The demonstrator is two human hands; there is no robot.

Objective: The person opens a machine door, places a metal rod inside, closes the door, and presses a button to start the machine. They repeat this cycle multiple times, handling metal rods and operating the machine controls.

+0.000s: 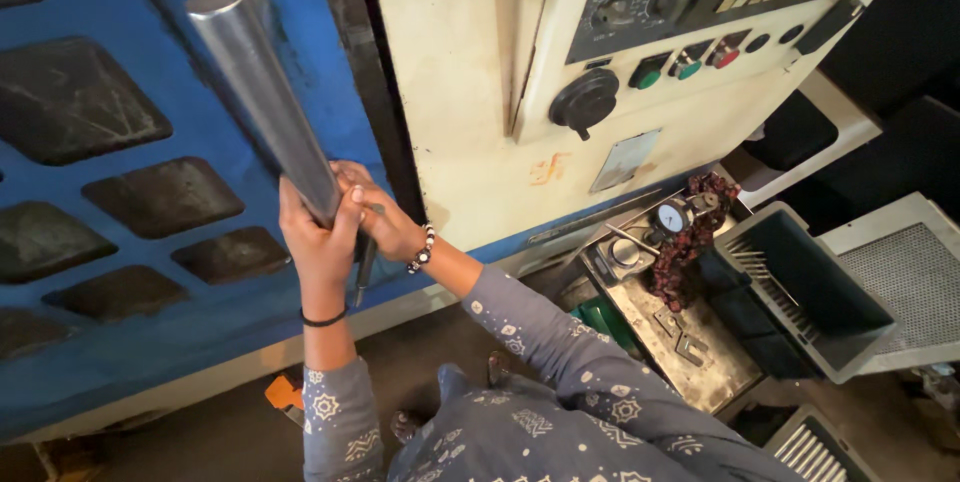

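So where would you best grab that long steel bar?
Low on the steel bar, from both sides, I'd say. It is round, smooth and tilted, its top leaning away. The left hand and right hand clasp its bottom end; a higher grip might steady it.

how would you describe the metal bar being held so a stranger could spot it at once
Start at the blue machine door on the left. In front of it, the left hand and right hand grip a long grey steel bar: round, smooth, slanting upward.

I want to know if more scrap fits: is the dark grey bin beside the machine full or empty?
Empty, as far as it shows: the dark grey bin lies tilted with its opening toward the camera, and only bare slotted walls and floor are visible inside.
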